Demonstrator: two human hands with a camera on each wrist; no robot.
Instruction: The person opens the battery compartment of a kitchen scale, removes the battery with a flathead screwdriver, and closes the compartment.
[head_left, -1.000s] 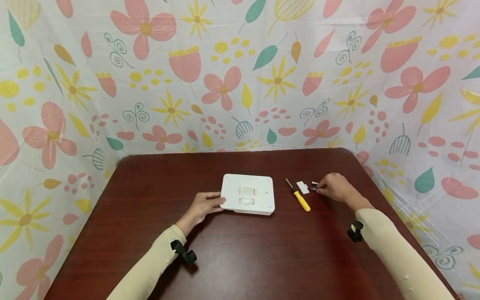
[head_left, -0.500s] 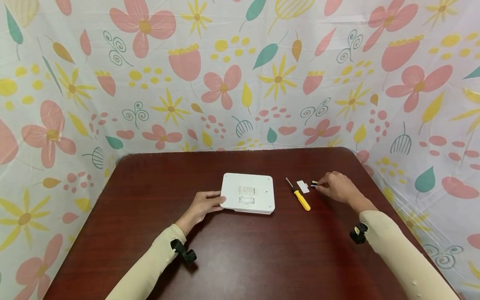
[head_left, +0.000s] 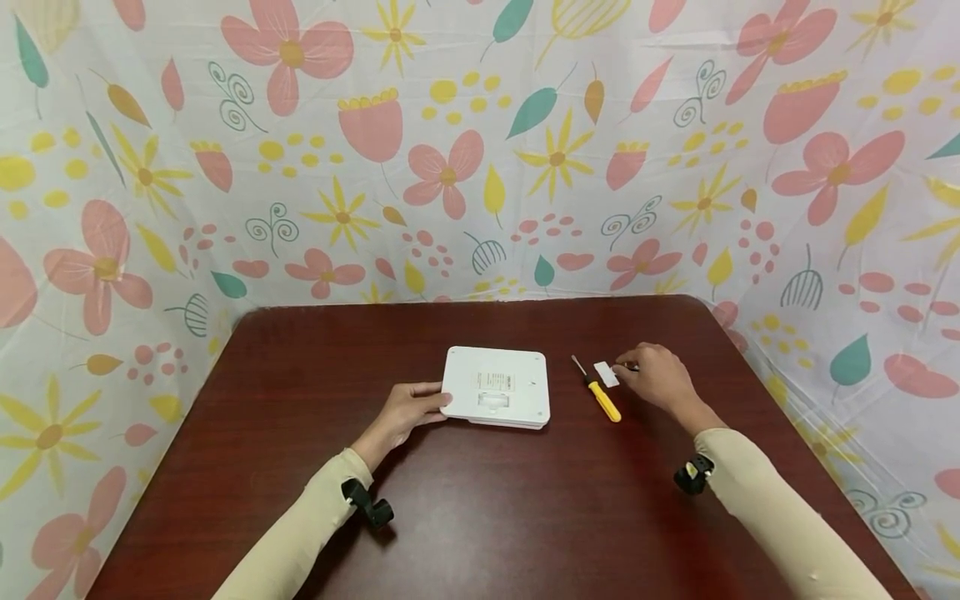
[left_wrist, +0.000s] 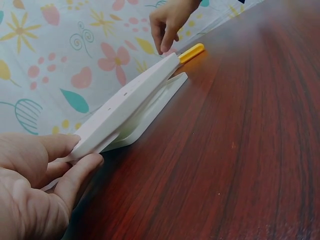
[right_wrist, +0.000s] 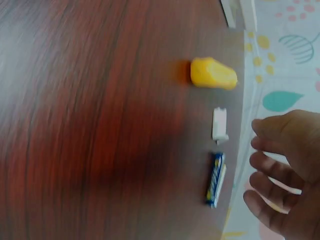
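Observation:
A white digital scale lies underside up on the table, its label and open battery compartment showing. My left hand pinches its left edge between thumb and fingers. In the left wrist view the scale's upper slab tilts over a thin lower plate. My right hand is over the small white battery cover, fingers loosely bent with nothing seen between them. A blue battery with a pale one beside it lies by the cover, partly hidden under that hand in the head view.
A yellow-handled screwdriver lies between the scale and the cover, its shaft pointing away. The dark red wooden table reaches back to a flowered curtain.
The right hand has let go of the batteries, which now lie side by side, and has moved left to the battery cover. The left hand and scale stay put.

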